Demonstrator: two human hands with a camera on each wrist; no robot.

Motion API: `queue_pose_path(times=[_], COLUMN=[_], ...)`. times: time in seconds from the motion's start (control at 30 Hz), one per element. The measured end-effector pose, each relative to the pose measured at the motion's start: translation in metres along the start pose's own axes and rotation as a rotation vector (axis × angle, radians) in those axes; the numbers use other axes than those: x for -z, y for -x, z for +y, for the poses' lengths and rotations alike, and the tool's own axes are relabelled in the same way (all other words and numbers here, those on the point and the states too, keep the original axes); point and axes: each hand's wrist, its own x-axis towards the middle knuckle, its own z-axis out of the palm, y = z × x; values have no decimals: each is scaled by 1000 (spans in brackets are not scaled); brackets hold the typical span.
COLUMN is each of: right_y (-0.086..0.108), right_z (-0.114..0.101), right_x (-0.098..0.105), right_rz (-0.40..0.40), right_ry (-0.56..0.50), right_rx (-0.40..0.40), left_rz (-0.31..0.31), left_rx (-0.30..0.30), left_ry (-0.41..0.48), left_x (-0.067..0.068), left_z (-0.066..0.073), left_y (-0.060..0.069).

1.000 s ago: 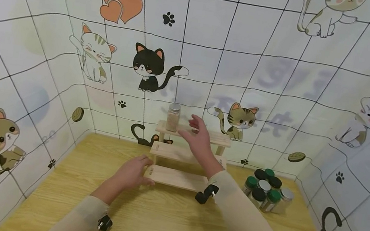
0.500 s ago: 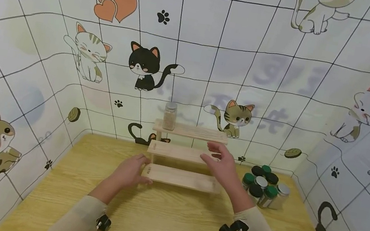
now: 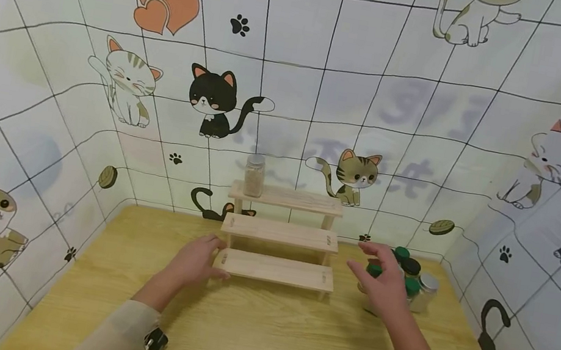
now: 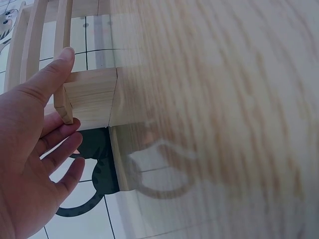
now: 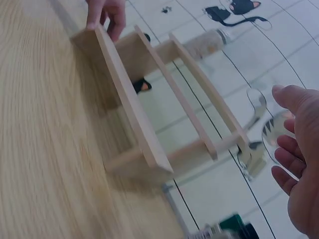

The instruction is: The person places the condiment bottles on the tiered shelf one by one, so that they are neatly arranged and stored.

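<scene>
A three-tier wooden shelf rack (image 3: 279, 233) stands on the table against the wall. My left hand (image 3: 195, 260) holds the left end of its lowest board; in the left wrist view the thumb lies on one side of the board (image 4: 63, 105) and a finger on the other. On the top tier, at the left, stands a glass spice jar (image 3: 254, 178) with a silver lid and pale contents. My right hand (image 3: 384, 282) is in the air with fingers spread and nothing in it. It partly hides a cluster of spice jars (image 3: 426, 291) with green, black and silver lids.
The wood-grain table (image 3: 255, 325) runs to a wall covering (image 3: 293, 97) printed with cats and grid lines, which encloses the back and both sides. The jar cluster sits to the right of the rack. Each wrist carries a small black camera mount (image 3: 156, 340).
My right hand has moved from beside the jar on the top tier, right and down, to the jar cluster. The left hand stays on the rack. The view has shifted slightly.
</scene>
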Motion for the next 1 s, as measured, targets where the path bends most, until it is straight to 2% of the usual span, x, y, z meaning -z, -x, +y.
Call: queue_pose_path(times=[0.23,0.43,0.67,1.0], right_y=[32,51,54,52], right_z=[19,44,65,80], right_x=[40,54,58,60], right_rz=[75,167,196,215], right_ry=[151,247,308,349], right_rx=[-8,-38,-4,-27], left_rz=[2,9,14,6], left_rx=[5,5,7,13], left_ry=[-4,14,16,7], left_x=[-4,-4,-2,0], left_z=[-2,-1,0,3], left_y=[3,3,4,3])
